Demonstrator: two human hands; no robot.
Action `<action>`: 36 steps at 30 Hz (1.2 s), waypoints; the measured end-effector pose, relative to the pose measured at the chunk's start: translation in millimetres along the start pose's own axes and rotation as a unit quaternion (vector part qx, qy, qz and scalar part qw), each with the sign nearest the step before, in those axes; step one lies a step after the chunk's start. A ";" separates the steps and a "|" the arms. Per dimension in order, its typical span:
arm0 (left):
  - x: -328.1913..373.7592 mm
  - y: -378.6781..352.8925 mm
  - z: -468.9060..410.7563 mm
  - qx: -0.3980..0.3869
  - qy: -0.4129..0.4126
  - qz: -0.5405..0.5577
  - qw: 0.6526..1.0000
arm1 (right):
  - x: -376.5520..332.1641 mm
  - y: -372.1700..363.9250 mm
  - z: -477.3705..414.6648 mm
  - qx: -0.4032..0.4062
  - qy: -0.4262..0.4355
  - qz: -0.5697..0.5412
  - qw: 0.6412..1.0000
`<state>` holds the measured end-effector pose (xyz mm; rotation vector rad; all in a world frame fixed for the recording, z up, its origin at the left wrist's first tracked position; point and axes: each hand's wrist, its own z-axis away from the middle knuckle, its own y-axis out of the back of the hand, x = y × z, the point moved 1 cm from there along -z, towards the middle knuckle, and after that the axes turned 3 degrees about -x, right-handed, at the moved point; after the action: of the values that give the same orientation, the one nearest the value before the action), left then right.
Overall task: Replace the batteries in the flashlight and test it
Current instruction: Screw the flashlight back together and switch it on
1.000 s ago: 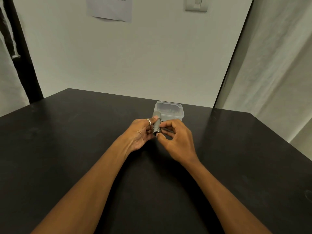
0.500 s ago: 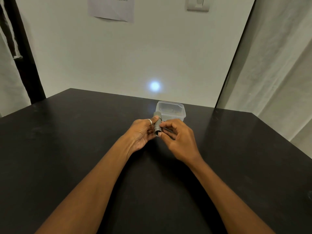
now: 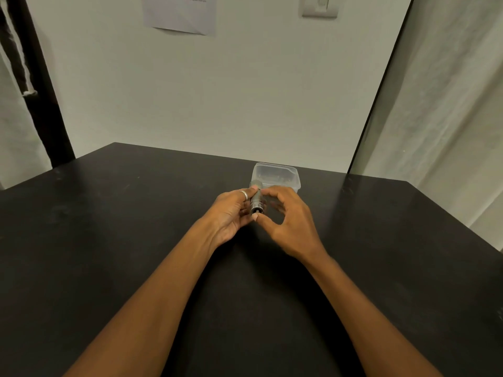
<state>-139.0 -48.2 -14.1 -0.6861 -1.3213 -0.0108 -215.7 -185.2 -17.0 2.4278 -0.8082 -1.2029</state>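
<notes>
A small grey metal flashlight [image 3: 256, 198] points away from me toward the wall, its tail end facing me. My left hand [image 3: 230, 213], with a ring on one finger, grips its body from the left. My right hand [image 3: 288, 221] curls around the right side, its thumb tip resting at the tail end and its fingers touching the barrel. No light spot shows on the wall. Both hands hover just above the black table [image 3: 136, 240].
A clear plastic tub [image 3: 276, 176] with small items inside stands right behind the flashlight. The wall rises at the table's far edge, with a paper sheet [image 3: 179, 13] and a switch plate [image 3: 319, 6]. A curtain [image 3: 449, 104] hangs at right.
Half a second ago a bright light spot shone on the wall; it is gone now. My right fingers have loosened a little around the tail.
</notes>
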 end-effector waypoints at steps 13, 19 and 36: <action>-3.0 -5.2 0.3 -0.010 -0.013 0.001 1.000 | 2.9 4.3 -3.8 -0.005 -0.008 -0.031 0.999; 5.5 -7.0 7.9 0.038 -0.104 -0.319 0.941 | -14.0 10.1 -28.8 0.096 -0.073 -0.040 0.992; 70.9 59.5 -45.9 0.160 -0.227 -0.566 0.776 | -12.5 -72.0 -144.9 -0.096 -0.173 0.042 0.979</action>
<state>-56.2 4.5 18.1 0.5228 -1.9770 -0.6187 -80.7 -116.6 41.2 2.0400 -0.8340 -1.6141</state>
